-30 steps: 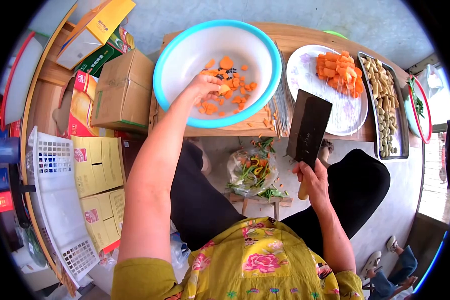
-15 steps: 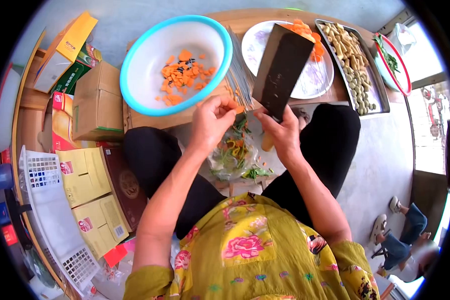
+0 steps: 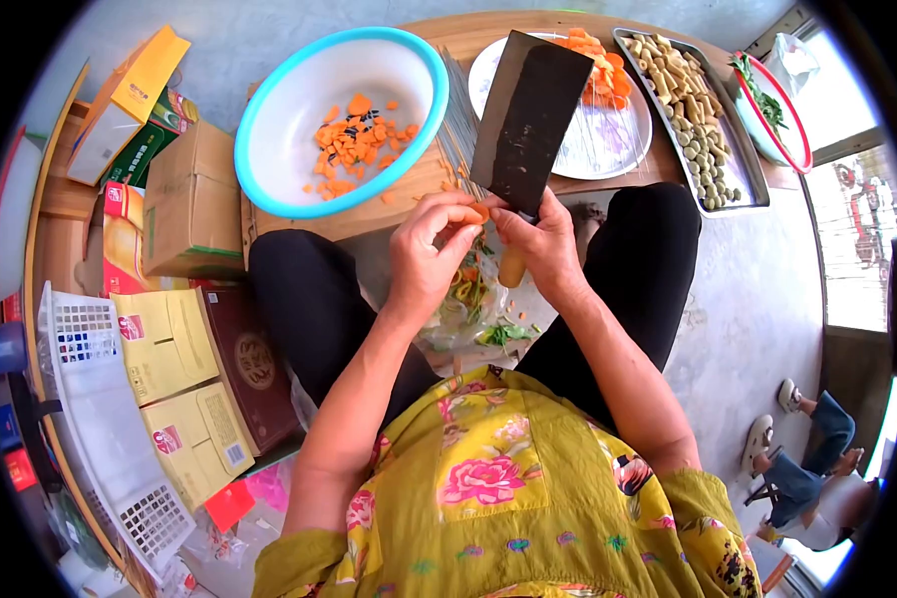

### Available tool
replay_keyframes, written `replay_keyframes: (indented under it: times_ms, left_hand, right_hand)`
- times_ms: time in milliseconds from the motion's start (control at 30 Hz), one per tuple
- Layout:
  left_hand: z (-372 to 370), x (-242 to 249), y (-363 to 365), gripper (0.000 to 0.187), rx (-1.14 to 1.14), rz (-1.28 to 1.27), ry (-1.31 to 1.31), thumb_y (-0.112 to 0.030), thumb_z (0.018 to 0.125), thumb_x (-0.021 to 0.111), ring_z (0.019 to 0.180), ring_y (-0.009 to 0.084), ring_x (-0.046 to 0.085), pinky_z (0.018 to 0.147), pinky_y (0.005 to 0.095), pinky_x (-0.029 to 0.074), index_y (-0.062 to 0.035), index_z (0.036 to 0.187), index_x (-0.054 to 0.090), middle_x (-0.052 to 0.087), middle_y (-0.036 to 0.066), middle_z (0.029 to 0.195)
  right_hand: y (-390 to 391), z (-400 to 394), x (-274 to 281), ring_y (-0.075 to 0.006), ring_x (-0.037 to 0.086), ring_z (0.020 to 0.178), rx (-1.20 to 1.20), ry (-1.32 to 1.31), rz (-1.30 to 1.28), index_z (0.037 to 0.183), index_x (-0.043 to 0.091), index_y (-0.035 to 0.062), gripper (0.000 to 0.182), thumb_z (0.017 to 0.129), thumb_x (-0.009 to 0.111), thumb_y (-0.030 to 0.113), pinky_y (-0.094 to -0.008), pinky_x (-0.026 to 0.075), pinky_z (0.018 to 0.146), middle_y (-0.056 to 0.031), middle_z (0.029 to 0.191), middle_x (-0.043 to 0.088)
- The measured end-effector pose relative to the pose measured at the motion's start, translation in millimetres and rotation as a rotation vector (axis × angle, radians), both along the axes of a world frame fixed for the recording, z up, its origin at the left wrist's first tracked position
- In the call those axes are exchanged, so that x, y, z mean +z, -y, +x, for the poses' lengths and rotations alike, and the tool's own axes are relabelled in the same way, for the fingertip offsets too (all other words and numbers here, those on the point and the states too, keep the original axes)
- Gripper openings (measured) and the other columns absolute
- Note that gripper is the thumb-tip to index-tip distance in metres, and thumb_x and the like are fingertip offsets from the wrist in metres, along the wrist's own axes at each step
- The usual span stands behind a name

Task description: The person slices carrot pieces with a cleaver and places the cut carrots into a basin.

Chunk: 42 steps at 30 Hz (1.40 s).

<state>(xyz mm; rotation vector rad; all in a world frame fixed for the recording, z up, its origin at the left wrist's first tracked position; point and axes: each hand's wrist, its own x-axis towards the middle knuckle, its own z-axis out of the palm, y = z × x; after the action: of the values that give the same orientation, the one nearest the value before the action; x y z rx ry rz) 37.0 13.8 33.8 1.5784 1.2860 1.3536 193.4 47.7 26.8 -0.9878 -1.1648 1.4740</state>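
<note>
In my right hand (image 3: 546, 247) is a cleaver (image 3: 530, 115), its wide dark blade pointing up and away from me and its wooden handle showing below my fingers. My left hand (image 3: 431, 244) pinches a small orange carrot piece (image 3: 482, 212) beside the blade's lower corner. The fingertips of both hands are close together there. Ahead on the left, a white basin with a blue rim (image 3: 261, 199) holds many cut carrot pieces (image 3: 354, 142). Thin skewers (image 3: 455, 125) lie on the wooden board between the basin and a white plate (image 3: 608, 164) carrying carrot slices (image 3: 608, 75) and more skewers.
A metal tray (image 3: 762, 194) of skewered tan and green pieces stands right of the plate, beside a red-rimmed bowl (image 3: 805, 159) of greens. Between my knees is a bag of vegetable scraps (image 3: 468, 299). Cardboard boxes (image 3: 194, 204) crowd the left. Another person (image 3: 817, 478) sits far right.
My right hand has brought the cleaver left, towards my left hand, and both hands now meet at the carrot piece. The view has shifted slightly.
</note>
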Motion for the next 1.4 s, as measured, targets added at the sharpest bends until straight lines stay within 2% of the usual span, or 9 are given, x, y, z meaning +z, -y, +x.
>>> replay_keyframes:
  times_ms: [67, 133, 367, 900, 967, 1067, 1167, 1333, 1400]
  left_hand:
    - [0.2, -1.3, 0.1, 0.017, -0.018, 0.022, 0.01, 0.008, 0.081, 0.063, 0.087, 0.0103, 0.06, 0.075, 0.0233, 0.051, 0.0029, 0.097, 0.061, 0.061, 0.008, 0.106]
    - [1.6, -1.5, 1.1, 0.023, -0.017, -0.153, 0.156, 0.007, 0.083, 0.063, 0.087, 0.0095, 0.06, 0.076, 0.0227, 0.05, 0.0018, 0.103, 0.056, 0.06, 0.008, 0.103]
    - [2.1, -5.7, -1.5, 0.029, -0.01, -0.148, 0.291, 0.006, 0.084, 0.064, 0.088, 0.0107, 0.06, 0.079, 0.0228, 0.051, 0.0013, 0.11, 0.05, 0.059, 0.005, 0.097]
    - [2.7, -12.1, -3.6, 0.028, 0.014, -0.165, 0.27, 0.009, 0.079, 0.066, 0.075, 0.0086, 0.06, 0.069, 0.0229, 0.051, 0.001, 0.104, 0.054, 0.061, 0.004, 0.082]
    - [1.5, -12.4, -5.2, 0.028, 0.021, -0.173, 0.259, 0.009, 0.079, 0.066, 0.074, 0.0082, 0.059, 0.068, 0.0224, 0.05, 0.0009, 0.104, 0.054, 0.061, 0.004, 0.082]
    - [-6.5, -14.5, -9.2, 0.028, -0.052, -0.255, 0.264, 0.009, 0.079, 0.066, 0.073, 0.0074, 0.058, 0.066, 0.0214, 0.049, 0.0006, 0.103, 0.054, 0.061, 0.003, 0.082]
    - [-10.8, -19.5, -10.5, 0.023, -0.145, -0.283, 0.321, 0.002, 0.083, 0.065, 0.074, 0.0074, 0.058, 0.065, 0.0216, 0.049, -0.0007, 0.104, 0.055, 0.062, 0.003, 0.083]
    - [-16.9, -18.7, -10.2, 0.021, -0.104, -0.493, 0.732, -0.015, 0.09, 0.063, 0.077, 0.0107, 0.062, 0.068, 0.0246, 0.051, -0.0026, 0.106, 0.057, 0.065, 0.004, 0.089]
    - [-14.4, -16.4, -7.8, 0.021, -0.15, -0.519, 0.758, -0.014, 0.089, 0.064, 0.077, 0.0112, 0.062, 0.07, 0.0251, 0.051, -0.0022, 0.106, 0.058, 0.065, 0.005, 0.09]
  right_hand:
    - [0.0, 0.8, -1.2, -0.004, 0.052, 0.071, 0.033, -0.007, 0.001, 0.105, 0.058, 0.0035, 0.021, 0.085, 0.064, 0.002, -0.0207, 0.044, 0.064, 0.0024, 0.087, 0.062]
    - [0.7, 2.1, -1.1, -0.0043, 0.052, 0.073, 0.047, 0.0, -0.001, 0.106, 0.058, 0.0034, 0.022, 0.085, 0.064, 0.001, -0.0209, 0.045, 0.066, 0.0021, 0.088, 0.062]
    - [3.0, 1.9, 4.1, -0.0058, 0.055, 0.086, 0.123, 0.007, 0.058, 0.11, 0.056, 0.0036, 0.027, 0.084, 0.064, -0.001, -0.023, 0.047, 0.079, 0.0008, 0.094, 0.061]
    - [4.4, 0.3, -4.0, -0.0044, 0.054, 0.083, 0.082, 0.054, 0.043, 0.106, 0.058, 0.0038, 0.024, 0.084, 0.066, -0.002, -0.0217, 0.047, 0.076, 0.0028, 0.089, 0.06]
    - [4.8, -1.5, -6.7, -0.0044, 0.051, 0.074, 0.053, 0.078, 0.098, 0.103, 0.059, 0.0051, 0.02, 0.085, 0.067, 0.004, -0.0215, 0.044, 0.067, 0.0024, 0.088, 0.062]
    - [2.5, -0.1, -5.2, -0.0048, 0.051, 0.073, 0.06, 0.189, 0.159, 0.102, 0.058, 0.0047, 0.02, 0.085, 0.067, 0.004, -0.0217, 0.045, 0.067, 0.0024, 0.087, 0.061]
    - [1.7, 1.9, -4.0, -0.005, 0.052, 0.073, 0.102, 0.206, 0.107, 0.102, 0.058, 0.0048, 0.02, 0.084, 0.068, 0.004, -0.0218, 0.045, 0.067, 0.0025, 0.085, 0.061]
    - [4.3, -0.1, 0.6, -0.0056, 0.051, 0.072, 0.044, 0.07, -0.017, 0.1, 0.056, 0.0066, 0.021, 0.084, 0.069, 0.006, -0.022, 0.044, 0.066, 0.0027, 0.084, 0.06]
    - [3.6, -0.1, 3.6, -0.0059, 0.051, 0.071, 0.023, 0.012, -0.084, 0.1, 0.055, 0.0073, 0.021, 0.084, 0.069, 0.006, -0.0222, 0.044, 0.066, 0.0028, 0.083, 0.06]
